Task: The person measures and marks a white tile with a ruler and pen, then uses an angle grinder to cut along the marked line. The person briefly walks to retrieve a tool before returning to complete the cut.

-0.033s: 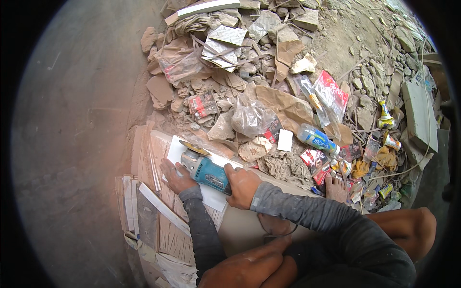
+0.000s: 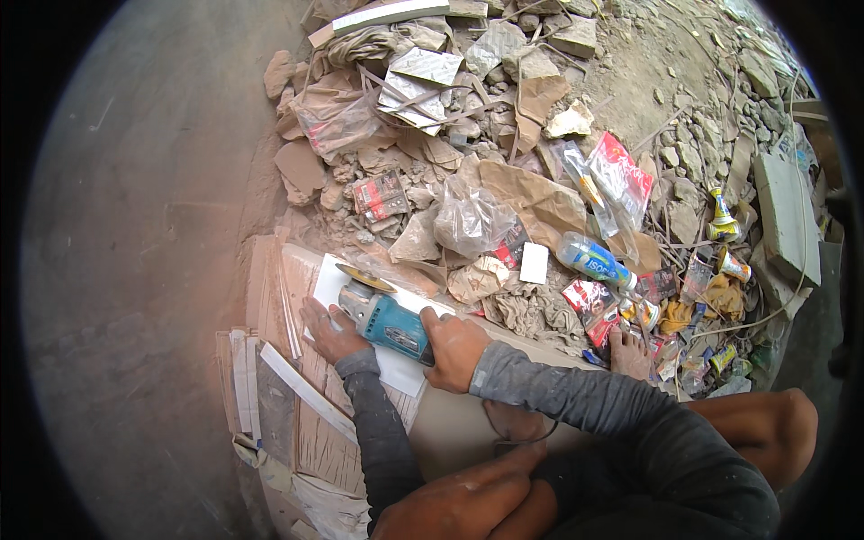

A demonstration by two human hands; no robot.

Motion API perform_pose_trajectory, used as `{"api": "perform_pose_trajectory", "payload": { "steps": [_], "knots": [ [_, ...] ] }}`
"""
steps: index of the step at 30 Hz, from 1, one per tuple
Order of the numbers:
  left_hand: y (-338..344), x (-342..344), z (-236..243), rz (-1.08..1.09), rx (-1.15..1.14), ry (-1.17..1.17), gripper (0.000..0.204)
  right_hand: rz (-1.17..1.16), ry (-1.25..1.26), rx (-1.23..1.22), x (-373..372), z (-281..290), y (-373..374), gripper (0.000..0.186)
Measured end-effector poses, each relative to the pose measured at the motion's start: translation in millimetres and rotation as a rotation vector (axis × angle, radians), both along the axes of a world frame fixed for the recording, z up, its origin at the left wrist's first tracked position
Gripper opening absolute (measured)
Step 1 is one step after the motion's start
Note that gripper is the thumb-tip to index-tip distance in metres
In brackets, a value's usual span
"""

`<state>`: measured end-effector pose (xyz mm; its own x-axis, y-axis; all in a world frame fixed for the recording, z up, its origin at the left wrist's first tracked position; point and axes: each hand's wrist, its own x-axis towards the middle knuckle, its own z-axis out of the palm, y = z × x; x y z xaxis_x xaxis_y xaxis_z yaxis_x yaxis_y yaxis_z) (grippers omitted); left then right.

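Note:
My right hand [image 2: 456, 353] is wrapped around the rear of a teal angle grinder [image 2: 396, 329]. The grinder's disc [image 2: 365, 277] stands at the far end of a white tile [image 2: 399, 370], over its surface; whether it touches cannot be made out. At the tile's left edge, my left hand [image 2: 333, 331] grips it beside the grinder's metal head, with the thumb toward the tool. The tile lies on a stack of boards or cardboard [image 2: 317, 378], and the grinder covers part of it. A dark cord [image 2: 529, 439] shows near my foot.
Cut white strips [image 2: 308, 392] lie left of my left forearm. Beyond the tile spreads rubble with plastic bags [image 2: 471, 219], torn paper and a plastic bottle [image 2: 596, 259]. My bare foot [image 2: 630, 353] rests among wrappers at the right. A grey block [image 2: 786, 216] stands farther right.

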<state>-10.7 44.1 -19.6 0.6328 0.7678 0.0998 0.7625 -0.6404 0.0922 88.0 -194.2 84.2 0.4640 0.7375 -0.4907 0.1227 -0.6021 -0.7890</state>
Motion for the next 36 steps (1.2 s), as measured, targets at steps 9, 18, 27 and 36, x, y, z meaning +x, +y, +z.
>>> {"api": "perform_pose_trajectory", "payload": {
  "steps": [9,18,27,36],
  "knots": [
    [0.4,7.4,-2.2,0.017,0.006,0.002,0.058,-0.009,-0.007,0.004,5.4,2.6,-4.3,0.060],
    [0.6,8.0,-1.2,0.010,0.005,0.005,0.059,-0.024,-0.026,0.010,0.1,-1.9,-10.3,0.061],
    [-0.7,8.4,-0.4,0.026,-0.006,0.009,0.060,-0.044,-0.062,0.022,-5.1,-7.0,-14.4,0.064],
    [-0.3,7.0,-1.1,0.007,-0.010,-0.006,0.059,-0.061,-0.074,0.042,-7.0,-10.0,-13.1,0.063]
  ]
}}
